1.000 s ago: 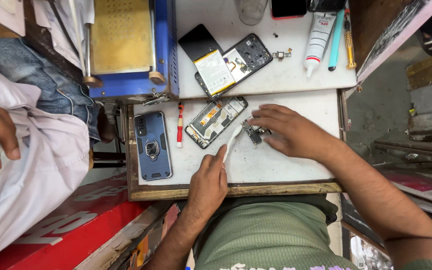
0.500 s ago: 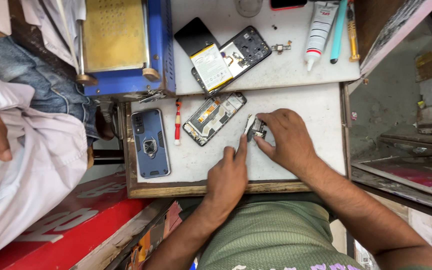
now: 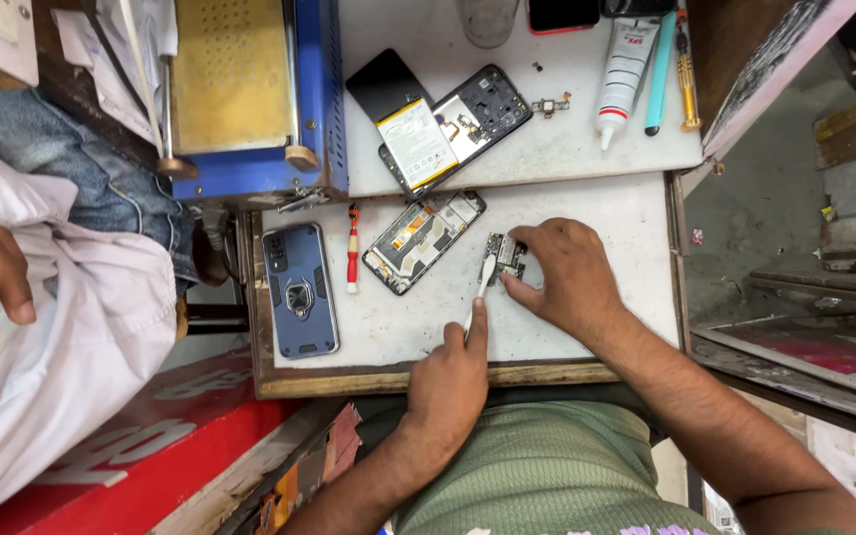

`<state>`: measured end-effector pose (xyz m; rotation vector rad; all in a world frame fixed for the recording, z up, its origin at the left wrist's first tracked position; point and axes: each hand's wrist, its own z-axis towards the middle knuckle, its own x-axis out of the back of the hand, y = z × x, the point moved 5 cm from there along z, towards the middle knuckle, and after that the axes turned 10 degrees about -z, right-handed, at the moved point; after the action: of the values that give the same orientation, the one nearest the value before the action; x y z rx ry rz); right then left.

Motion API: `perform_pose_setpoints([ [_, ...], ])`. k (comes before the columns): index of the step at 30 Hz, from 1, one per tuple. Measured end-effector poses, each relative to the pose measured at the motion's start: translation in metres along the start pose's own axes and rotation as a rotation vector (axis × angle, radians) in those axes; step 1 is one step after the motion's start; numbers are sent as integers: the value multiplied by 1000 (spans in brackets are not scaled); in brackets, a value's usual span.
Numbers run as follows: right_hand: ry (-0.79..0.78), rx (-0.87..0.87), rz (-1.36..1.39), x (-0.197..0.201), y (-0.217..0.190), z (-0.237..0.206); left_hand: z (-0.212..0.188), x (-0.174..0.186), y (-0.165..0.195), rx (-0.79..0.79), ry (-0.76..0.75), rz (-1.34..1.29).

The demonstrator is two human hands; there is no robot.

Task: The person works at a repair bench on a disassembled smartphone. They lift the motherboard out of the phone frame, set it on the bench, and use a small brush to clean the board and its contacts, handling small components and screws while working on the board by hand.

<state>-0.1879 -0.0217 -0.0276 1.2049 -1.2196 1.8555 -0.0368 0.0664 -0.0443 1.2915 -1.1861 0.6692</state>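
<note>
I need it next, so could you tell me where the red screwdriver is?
In the head view, the red screwdriver lies between the blue phone case and the open phone frame.

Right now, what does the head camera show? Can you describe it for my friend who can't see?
A person's right hand pins a small circuit board on a white bench while the left hand works a thin white tool against it. Beside them lie an opened phone frame, a red screwdriver and a blue phone case.

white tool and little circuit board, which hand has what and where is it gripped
The left hand grips the white tool by its lower handle end. The right hand pins the small circuit board at its right edge with fingertips.
</note>
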Motion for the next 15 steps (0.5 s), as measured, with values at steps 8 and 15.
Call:
perform_pose_setpoints([
  [8, 12, -15, 5, -2, 2, -1, -3, 2, 2, 22, -52, 5],
  [15, 18, -13, 45, -2, 1, -2, 0, 8, 4, -17, 34, 21],
])
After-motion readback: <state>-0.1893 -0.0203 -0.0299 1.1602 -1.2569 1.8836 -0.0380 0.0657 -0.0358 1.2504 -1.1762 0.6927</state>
